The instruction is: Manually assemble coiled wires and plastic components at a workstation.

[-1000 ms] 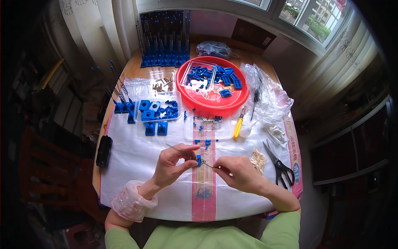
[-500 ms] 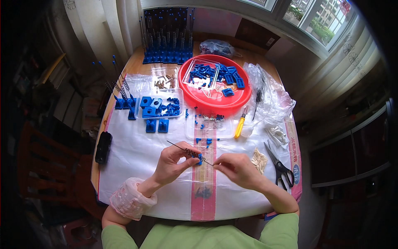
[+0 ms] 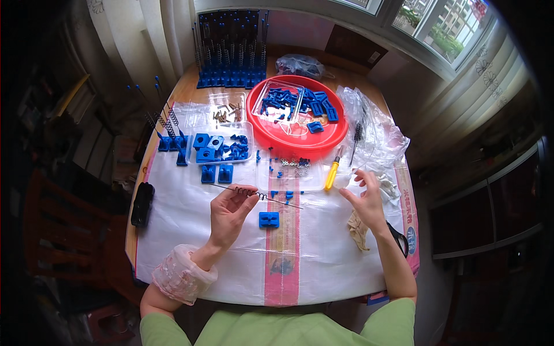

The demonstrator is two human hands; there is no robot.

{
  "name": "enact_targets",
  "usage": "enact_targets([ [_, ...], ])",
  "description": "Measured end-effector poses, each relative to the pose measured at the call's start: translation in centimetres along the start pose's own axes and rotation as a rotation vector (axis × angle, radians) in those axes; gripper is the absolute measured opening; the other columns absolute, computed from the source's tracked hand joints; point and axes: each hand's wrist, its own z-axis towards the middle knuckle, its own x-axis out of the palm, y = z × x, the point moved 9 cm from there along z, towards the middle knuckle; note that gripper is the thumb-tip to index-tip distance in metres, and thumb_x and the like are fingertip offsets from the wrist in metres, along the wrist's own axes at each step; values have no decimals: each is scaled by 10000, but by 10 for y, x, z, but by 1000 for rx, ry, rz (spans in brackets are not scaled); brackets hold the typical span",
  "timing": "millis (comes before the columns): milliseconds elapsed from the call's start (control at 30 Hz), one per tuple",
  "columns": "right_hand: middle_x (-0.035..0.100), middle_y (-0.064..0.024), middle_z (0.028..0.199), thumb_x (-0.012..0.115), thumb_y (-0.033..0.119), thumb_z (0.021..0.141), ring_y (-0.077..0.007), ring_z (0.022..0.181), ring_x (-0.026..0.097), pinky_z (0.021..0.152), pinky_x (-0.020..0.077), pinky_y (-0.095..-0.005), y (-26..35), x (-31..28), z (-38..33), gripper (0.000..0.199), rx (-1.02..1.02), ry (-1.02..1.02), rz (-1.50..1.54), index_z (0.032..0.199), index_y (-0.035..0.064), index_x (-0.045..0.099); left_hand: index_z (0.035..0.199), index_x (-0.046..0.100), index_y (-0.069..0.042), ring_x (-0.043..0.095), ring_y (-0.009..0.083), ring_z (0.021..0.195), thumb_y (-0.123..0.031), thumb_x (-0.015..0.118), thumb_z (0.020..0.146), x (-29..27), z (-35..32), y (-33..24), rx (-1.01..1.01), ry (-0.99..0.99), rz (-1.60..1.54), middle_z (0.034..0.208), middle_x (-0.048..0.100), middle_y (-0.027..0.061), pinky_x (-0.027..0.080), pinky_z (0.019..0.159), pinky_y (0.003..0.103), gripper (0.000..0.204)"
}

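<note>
Head view, monitored from my remote station. My L hand [image 3: 231, 209] pinches a dark coil spring [image 3: 261, 196] betw. thumb and fingers, w/ a thin rod [image 3: 288, 204] running through the coil. The rod's long axis lies mostly crosswise, its L end farther from the body, its R end nearer, projecting well past the fingertips.

Key relation: a blue base [image 3: 269, 220] rests on the white-covered surface [image 3: 332, 265], below and slightly R of the L fingertips, just on the body side of the rod; I see no contact betw. them. Of my two hands, the L is nearer the base. My R hand [image 3: 367, 199] is well apart, fingers spread, nothing visible betw. them; it is near a yellow screwdriver [image 3: 332, 176] and a crumpled clear bag [image 3: 381, 138].

Edges, room: beyond the rod I note small blue pieces [image 3: 289, 195], then a shallow clear tray [image 3: 314, 183] and the red basin [image 3: 320, 139]. A beige cloth [image 3: 357, 230] lies beside the R forearm, which partly hides the scissors [image 3: 403, 239]. Body side of the base, I have bare sheet to the near edge, i.e. the roomiest direction.
</note>
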Motion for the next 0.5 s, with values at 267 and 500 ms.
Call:
enact_targets([
  [267, 611, -76, 1024, 845, 146, 800, -210, 974, 589, 752, 473, -319, -4, 12, 13, 350, 5, 40, -13, 1069, 13, 664, 1100, 706, -40, 583, 10, 799, -69, 729, 968, -4, 4, 3, 3, -43, 12, 930, 707, -30, 445, 698, 173, 136],
  [500, 689, -120, 1141, 696, 130, 985, -158, 984, 669, 788, 518, -280, 28, -10, -13, 237, 49, 141, 642, 1142, -13, 590, 1126, 696, -3, 671, 79, 977, 0, 716, 956, -13, 2, 13, -21, -16, 5, 1047, 722, 34, 536, 884, 221, 171],
])
